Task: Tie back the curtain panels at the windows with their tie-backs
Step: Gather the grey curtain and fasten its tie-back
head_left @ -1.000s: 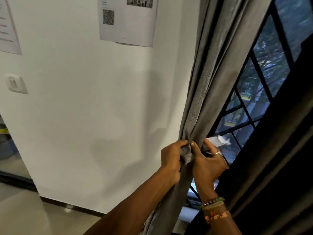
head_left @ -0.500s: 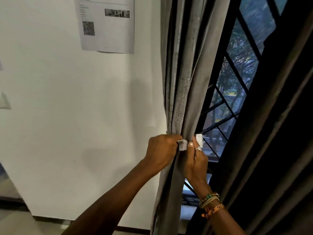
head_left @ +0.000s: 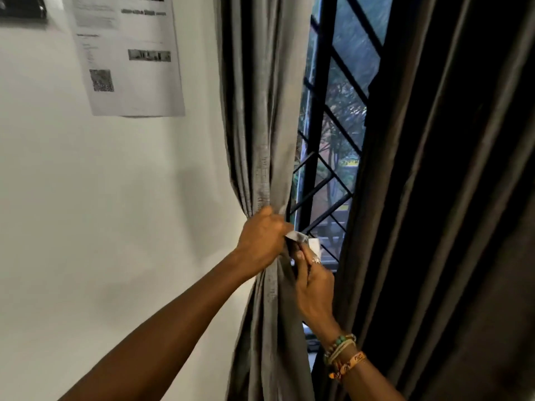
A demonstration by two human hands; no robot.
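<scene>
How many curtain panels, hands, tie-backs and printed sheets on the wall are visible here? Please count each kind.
curtain panels: 2 (grey panel, dark panel)
hands: 2 (left hand, right hand)
tie-back: 1
printed sheet on the wall: 1
total: 6

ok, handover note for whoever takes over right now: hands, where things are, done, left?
Left hand: grips one end of the tie-back against the gathered grey curtain.
Right hand: pinches the other end, the one with the white patch, close beside the first.
Done: grey curtain bunched at the wall side of the window; the tie-back's run behind it is hidden.
Left: the two ends do not look joined yet, so press them together. Then the dark curtain on the right, which hangs loose with no tie-back in view.
</scene>
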